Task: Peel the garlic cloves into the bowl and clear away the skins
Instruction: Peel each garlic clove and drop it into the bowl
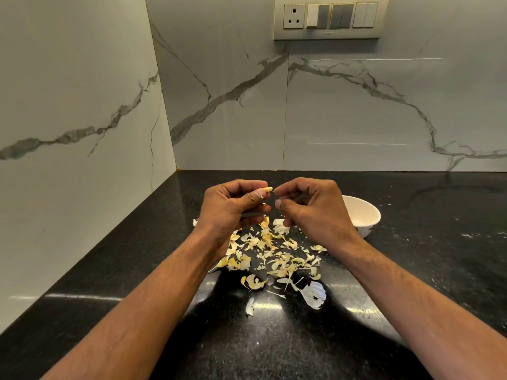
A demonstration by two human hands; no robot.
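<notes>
My left hand [231, 207] pinches a small pale garlic clove [268, 189] between thumb and forefinger, above the counter. A thin dark object [253, 214] also lies in its curled fingers. My right hand [310, 208] hovers close beside the clove with curled fingers, its forefinger tip almost touching the clove's end; I cannot tell whether it holds anything. A white bowl [366, 212] stands on the black counter just right of my right hand, partly hidden by it. Several loose garlic skins [274, 256] lie scattered beneath both hands.
The black granite counter [411, 270] runs into a corner of marble-patterned walls at the left and back. A switch panel with a socket [329, 17] is on the back wall. A larger white skin piece [314, 294] lies nearest to me.
</notes>
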